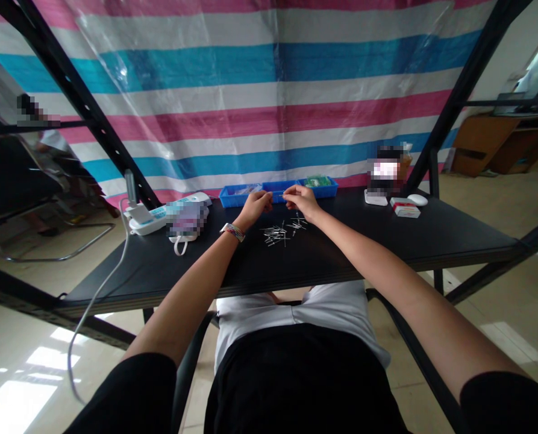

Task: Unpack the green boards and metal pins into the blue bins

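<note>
Pose of a seated person's two bare hands above a black table (422, 238). Both arms reach from the near edge toward the far side and converge; the left forearm slants far and right, the right forearm far and left. The left hand (256, 208) is turned inward with its fingers curled closed; I cannot tell from here whether its fingertips grip anything. The right hand (301, 200) is bent inward at the wrist, thumb and forefinger pinched together on a slender piece (281, 194).

Orientation: the slender piece lies in the gap between the hands, its long axis running roughly left to right. It projects from the right hand's fingertips toward the left hand; which end is its head is too small to tell.

Surroundings: a blue tray (280, 186) stands just beyond the hands, clear packets (247, 190) in its left compartment and green items (317, 181) in its right one. On the near side, a loose pile of thin pieces (275, 234) points in many directions, a smaller cluster (299, 223) to its right below the right hand. A woven bracelet (232, 231) circles the left wrist.
</note>
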A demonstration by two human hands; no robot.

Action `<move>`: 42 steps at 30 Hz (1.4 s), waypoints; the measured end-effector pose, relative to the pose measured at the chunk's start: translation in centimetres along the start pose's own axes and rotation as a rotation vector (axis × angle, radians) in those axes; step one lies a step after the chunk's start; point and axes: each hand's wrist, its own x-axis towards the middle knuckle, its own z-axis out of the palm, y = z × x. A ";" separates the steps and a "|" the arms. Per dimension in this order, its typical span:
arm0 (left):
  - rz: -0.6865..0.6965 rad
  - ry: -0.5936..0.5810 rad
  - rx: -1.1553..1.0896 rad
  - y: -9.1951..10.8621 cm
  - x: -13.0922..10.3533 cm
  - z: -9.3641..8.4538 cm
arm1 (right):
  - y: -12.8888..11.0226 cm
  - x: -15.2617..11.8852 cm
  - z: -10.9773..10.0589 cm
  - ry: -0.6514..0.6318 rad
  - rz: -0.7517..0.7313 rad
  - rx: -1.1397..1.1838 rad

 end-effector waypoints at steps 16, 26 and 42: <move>0.093 -0.009 -0.106 0.0 -0.2 0.0 | 0.3 0.7 -0.3 0.020 0.155 0.084; 0.097 0.044 -0.080 0.4 -0.5 0.1 | -0.2 0.2 -0.2 0.024 0.181 0.020; 0.037 0.049 -0.066 0.2 -0.3 -0.2 | -0.7 -0.2 0.0 0.013 0.126 -0.004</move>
